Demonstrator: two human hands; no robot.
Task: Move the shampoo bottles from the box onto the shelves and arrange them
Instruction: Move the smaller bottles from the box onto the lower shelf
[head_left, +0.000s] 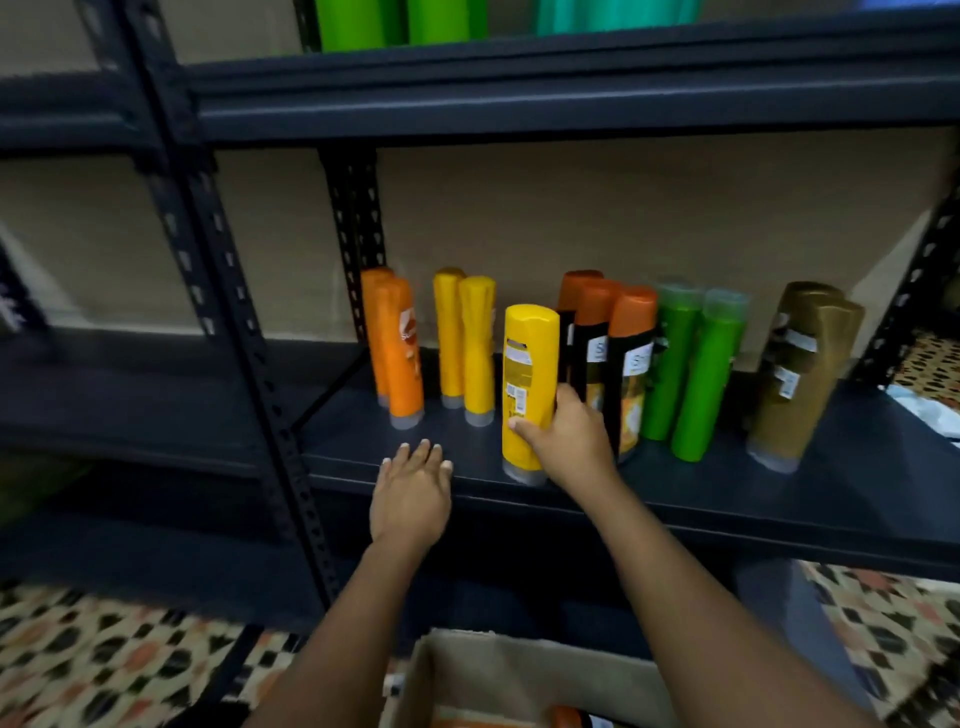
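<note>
The right hand (569, 441) grips a yellow bottle (529, 387) low on its body, thumb across the front label and fingers (566, 397) curled round the right side. The bottle stands cap down on the front part of the shelf (727, 483), nearly upright, its label facing the camera. It stands in front of the row of other bottles, between the yellow pair (465, 345) on its left and the black bottles (613, 364) with orange ends on its right.

The left hand (413, 493) holds nothing. Its fingers are straight and slightly spread, palm down, over the front edge of the shelf, left of the gripped bottle and apart from it. Whether the fingertips touch the shelf cannot be told.

From left to right the row holds two orange bottles (397, 345), the yellow pair, three black bottles, two green bottles (691, 371) and two gold bottles (802, 371). All stand cap down.

The shelf above carries green bottles (400, 23) and a teal one (613, 15), cut off by the top edge of the view.

The box (519, 675) sits on the floor below the shelf, between the forearms, flaps open. An orange item (566, 717) shows inside at the lower edge. The floor (104, 660) is patterned.
</note>
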